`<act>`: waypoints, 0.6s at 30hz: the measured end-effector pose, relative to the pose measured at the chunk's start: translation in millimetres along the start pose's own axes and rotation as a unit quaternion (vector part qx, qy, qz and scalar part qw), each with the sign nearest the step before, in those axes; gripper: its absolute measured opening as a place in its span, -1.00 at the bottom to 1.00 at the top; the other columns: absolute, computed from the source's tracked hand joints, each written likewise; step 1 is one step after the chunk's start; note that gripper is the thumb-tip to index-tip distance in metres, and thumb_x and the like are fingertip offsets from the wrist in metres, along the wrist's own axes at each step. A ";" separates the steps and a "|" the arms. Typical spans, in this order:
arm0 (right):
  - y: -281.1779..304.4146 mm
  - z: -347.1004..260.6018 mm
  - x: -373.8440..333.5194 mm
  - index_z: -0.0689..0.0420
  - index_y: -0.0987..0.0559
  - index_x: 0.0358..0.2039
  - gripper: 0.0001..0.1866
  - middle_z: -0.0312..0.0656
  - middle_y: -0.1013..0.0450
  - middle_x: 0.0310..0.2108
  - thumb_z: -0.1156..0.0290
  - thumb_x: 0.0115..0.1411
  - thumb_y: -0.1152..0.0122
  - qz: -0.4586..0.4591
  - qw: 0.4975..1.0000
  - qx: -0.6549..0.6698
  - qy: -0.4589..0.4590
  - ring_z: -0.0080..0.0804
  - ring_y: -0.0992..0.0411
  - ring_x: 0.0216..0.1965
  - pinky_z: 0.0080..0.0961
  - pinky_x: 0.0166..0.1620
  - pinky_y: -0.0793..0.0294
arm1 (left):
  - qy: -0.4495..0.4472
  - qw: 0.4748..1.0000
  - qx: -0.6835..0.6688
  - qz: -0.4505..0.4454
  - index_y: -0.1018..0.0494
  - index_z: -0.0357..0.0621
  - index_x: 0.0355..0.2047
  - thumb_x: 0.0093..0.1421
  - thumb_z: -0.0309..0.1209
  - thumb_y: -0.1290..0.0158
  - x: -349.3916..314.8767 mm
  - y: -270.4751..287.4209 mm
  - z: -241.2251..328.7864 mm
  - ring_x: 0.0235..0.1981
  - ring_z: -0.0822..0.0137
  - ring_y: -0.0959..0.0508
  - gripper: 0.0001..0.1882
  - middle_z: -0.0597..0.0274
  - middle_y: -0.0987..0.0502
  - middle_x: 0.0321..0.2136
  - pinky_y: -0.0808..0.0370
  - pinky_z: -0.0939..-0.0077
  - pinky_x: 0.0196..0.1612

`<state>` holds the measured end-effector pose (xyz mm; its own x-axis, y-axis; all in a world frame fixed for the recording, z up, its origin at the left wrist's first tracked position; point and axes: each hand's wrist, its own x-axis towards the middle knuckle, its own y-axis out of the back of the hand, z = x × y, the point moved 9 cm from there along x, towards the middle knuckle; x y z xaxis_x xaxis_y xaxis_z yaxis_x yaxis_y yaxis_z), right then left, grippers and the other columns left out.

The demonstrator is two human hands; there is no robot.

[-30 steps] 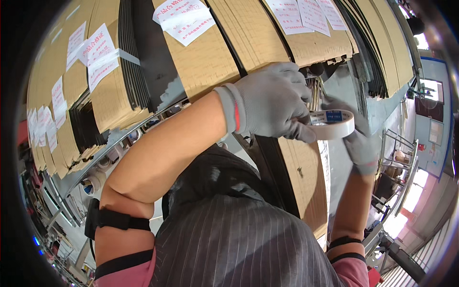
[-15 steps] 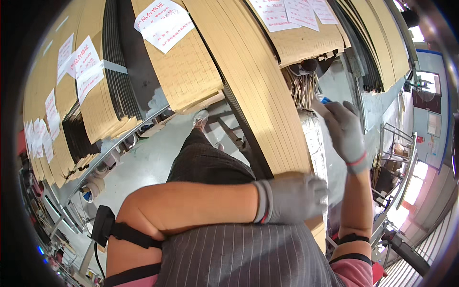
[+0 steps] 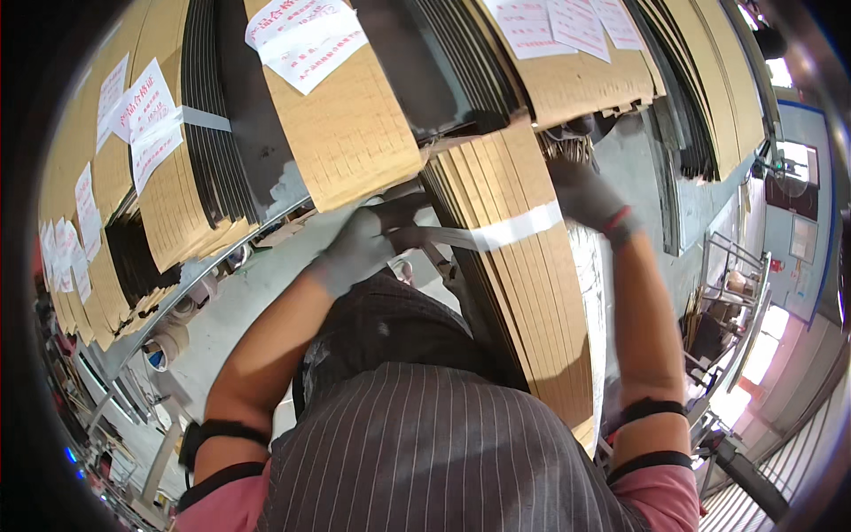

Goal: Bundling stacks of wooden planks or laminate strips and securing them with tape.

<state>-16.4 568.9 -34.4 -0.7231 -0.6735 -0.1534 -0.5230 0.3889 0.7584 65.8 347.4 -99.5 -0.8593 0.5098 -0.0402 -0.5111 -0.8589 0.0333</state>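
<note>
A long stack of brown strips (image 3: 536, 310) with dark side edges runs from the bench toward my body. Across its top lies a band of pale, shiny tape (image 3: 523, 226). My left hand (image 3: 359, 253), in a grey glove, is at the left side of the stack, its fingers closed on the tape's loose end. Just past the stack's right edge is my right hand (image 3: 589, 199), gloved too, near where the tape reaches that edge. Its fingers are dark and blurred, so whether they hold anything is unclear.
Other brown stacks with white paper labels (image 3: 306, 44) lie on the bench ahead, and one at left has a tape band (image 3: 204, 120). A white wrapped surface (image 3: 585, 257) shows under the stack's right side. Metal racks (image 3: 736, 275) stand at right.
My left hand has gone from the stack's right side to its left. My right hand has moved left, against the stack's edge. Tape now crosses the stack, whose far end sits closer to me.
</note>
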 end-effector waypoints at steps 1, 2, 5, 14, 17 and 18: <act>-27.4 -17.5 8.7 0.09 -0.57 -0.09 -0.71 -0.07 -0.50 -0.13 0.33 0.18 -0.13 -0.027 0.992 0.077 0.095 -0.11 -0.46 -0.09 -0.36 0.05 -0.42 | 0.001 0.999 -0.045 -0.026 -0.54 -0.30 -0.25 0.23 -0.31 -0.05 16.4 -16.6 -17.2 -0.28 0.39 -0.53 -0.74 0.15 -0.55 -0.37 -0.44 0.49 -0.18; -47.9 12.2 -2.8 0.08 -0.55 -0.05 -0.65 -0.04 -0.47 -0.07 0.28 0.15 -0.18 -0.035 0.981 0.191 -0.001 -0.08 -0.45 -0.05 -0.37 0.08 -0.41 | 0.076 0.978 -0.187 -0.057 -0.54 -0.28 -0.26 0.21 -0.26 -0.09 25.3 -32.7 -29.9 -0.28 0.40 -0.53 -0.71 0.18 -0.55 -0.36 -0.45 0.48 -0.18; -69.6 17.4 -26.1 0.29 -0.38 0.10 -0.38 -0.07 -0.43 0.03 0.18 0.12 -0.27 -0.051 0.877 0.429 -0.210 -0.28 -0.42 0.02 -0.38 0.11 -0.37 | -0.009 0.988 -0.122 -0.096 -0.55 -0.24 -0.27 0.16 -0.19 -0.15 16.9 -52.2 -19.5 -0.28 0.42 -0.52 -0.67 0.24 -0.55 -0.35 -0.45 0.46 -0.18; -16.7 -181.5 -13.5 -0.01 -0.28 0.21 -0.25 0.16 -0.10 0.22 0.24 -0.03 -0.29 0.105 0.952 -0.261 -0.120 0.24 -0.22 0.01 0.01 -0.04 -0.35 | 0.050 0.968 -0.247 -0.009 -0.47 -0.21 -0.29 -0.08 -0.36 -0.27 26.0 -71.7 -42.9 -0.32 0.41 -0.43 -0.66 0.31 -0.46 -0.39 -0.39 0.49 -0.20; -19.5 -183.2 -13.1 -0.02 -0.30 0.20 -0.25 0.14 -0.11 0.22 0.27 -0.05 -0.30 0.133 0.944 -0.285 -0.102 0.15 -0.26 -0.08 -0.03 -0.10 -0.36 | -0.013 0.996 -0.071 -0.055 -0.46 -0.21 -0.28 -0.07 -0.29 -0.28 22.5 -56.5 -38.5 -0.34 0.34 -0.43 -0.62 0.24 -0.45 -0.44 -0.39 0.43 -0.22; -19.5 -183.7 -12.2 -0.02 -0.32 0.18 -0.27 0.11 -0.12 0.22 0.28 -0.06 -0.30 0.142 0.942 -0.284 -0.108 0.10 -0.28 -0.12 -0.06 -0.12 -0.37 | 0.014 0.990 0.089 -0.111 -0.49 -0.21 -0.32 -0.05 -0.21 -0.28 9.3 -44.7 -45.8 -0.36 0.25 -0.43 -0.62 0.16 -0.47 -0.44 -0.39 0.34 -0.27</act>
<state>85.6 454.0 69.0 -0.9048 -0.4249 0.0273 -0.0141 0.0939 0.9955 81.4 388.3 -147.1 -0.7256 0.6816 -0.0946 -0.6848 -0.7018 0.1964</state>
